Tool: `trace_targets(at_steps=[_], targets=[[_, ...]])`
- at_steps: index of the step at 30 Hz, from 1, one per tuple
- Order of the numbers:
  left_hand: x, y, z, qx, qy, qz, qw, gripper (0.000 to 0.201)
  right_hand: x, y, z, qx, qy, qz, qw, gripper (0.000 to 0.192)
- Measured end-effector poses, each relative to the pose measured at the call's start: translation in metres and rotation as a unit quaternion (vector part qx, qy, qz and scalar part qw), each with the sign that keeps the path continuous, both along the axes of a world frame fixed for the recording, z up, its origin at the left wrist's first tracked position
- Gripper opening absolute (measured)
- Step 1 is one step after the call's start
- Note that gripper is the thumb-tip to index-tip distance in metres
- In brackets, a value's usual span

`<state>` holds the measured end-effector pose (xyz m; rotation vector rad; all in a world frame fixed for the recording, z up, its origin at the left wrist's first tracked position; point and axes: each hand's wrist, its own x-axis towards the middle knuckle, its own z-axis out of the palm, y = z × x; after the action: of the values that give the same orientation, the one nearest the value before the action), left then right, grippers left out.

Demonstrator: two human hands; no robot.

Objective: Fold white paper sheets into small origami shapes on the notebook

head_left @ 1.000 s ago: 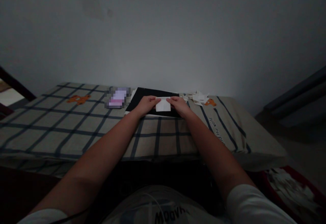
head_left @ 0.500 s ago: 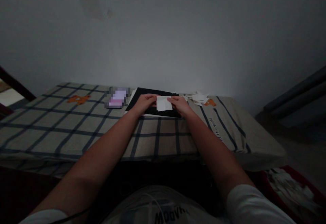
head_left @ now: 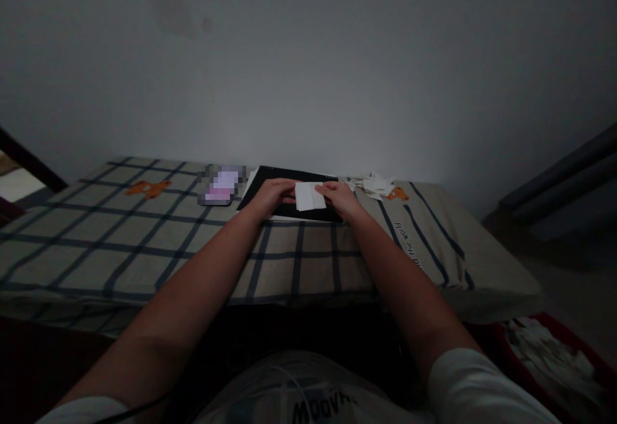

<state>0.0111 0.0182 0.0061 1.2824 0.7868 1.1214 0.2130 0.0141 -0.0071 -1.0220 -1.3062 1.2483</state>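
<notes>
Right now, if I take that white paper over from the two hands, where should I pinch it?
Probably the near lower edge of the white paper, coming from below. The left hand and right hand hold its two sides above the black board, leaving that edge free.

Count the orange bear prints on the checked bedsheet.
2: one orange bear print on the checked bedsheet at the far left, the other orange bear print at the far right beside the white paper scraps. Others may be hidden.

White short-sleeved shirt (head_left: 308, 398), dark lettering, bare forearms.
</notes>
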Motion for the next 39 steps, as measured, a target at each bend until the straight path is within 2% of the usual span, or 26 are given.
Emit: trace_targets(at_steps=[7,12,18,24,28,35,39], targets=[[0.001,0.002,-0.006,0.011,0.054,0.051,0.997,0.036,0.001,0.002,-0.005,0.022,-0.032,-0.012,0.999,0.030],[0.003,0.007,-0.012,0.036,0.076,0.066,0.994,0.039,0.000,0.002,-0.005,0.010,-0.010,-0.002,1.000,0.031],[0.003,0.005,-0.010,0.040,0.106,0.042,0.993,0.041,0.001,0.002,-0.006,0.001,-0.013,-0.014,1.000,0.032],[0.004,0.002,-0.009,0.042,0.116,0.070,0.990,0.039,0.001,0.004,-0.009,0.015,-0.029,0.002,0.999,0.033],[0.003,0.003,-0.010,0.034,0.113,0.054,0.992,0.036,0.002,0.005,-0.010,0.021,-0.038,-0.001,0.999,0.032],[0.002,0.001,-0.006,0.007,0.125,0.035,0.992,0.022,0.003,-0.003,0.000,0.026,-0.112,-0.005,0.993,0.031],[0.003,-0.004,-0.002,0.035,0.145,0.023,0.989,0.025,0.001,-0.008,0.004,0.030,-0.138,0.007,0.990,0.030]])
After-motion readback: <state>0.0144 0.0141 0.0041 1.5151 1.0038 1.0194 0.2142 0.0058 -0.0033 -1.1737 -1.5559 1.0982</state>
